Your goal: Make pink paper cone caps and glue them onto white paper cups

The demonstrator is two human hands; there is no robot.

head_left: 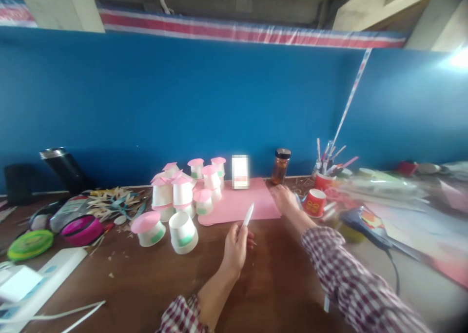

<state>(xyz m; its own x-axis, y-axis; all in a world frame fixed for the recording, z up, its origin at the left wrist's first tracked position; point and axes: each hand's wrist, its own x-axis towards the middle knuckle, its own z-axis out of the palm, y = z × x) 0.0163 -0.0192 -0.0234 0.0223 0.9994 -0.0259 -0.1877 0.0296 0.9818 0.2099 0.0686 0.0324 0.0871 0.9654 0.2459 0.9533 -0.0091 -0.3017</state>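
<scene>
My left hand [236, 250] is closed around a slim white pointed piece [249, 214], its tip slanting up and away; whether it is paper or a tool is unclear. Farther right, my right hand [285, 200] reaches forward, fingers stretched down at the right edge of the pink paper [252, 201]. It appears to hold nothing, though its fingertips are blurred. Left of the paper stand several white paper cups with pink tops, some stacked, including a low one [148, 228]. Nearest to me is an upside-down white cup [183, 230] with a green patch and no pink top.
An amber jar [281, 166] stands behind my right hand, a red cup [315, 203] beside it. A red holder [324, 181] with tools and a dark-handled corded tool [360, 223] lie right. A power strip [54, 279], tape and bottle sit left. A blue partition [204, 99] closes the back.
</scene>
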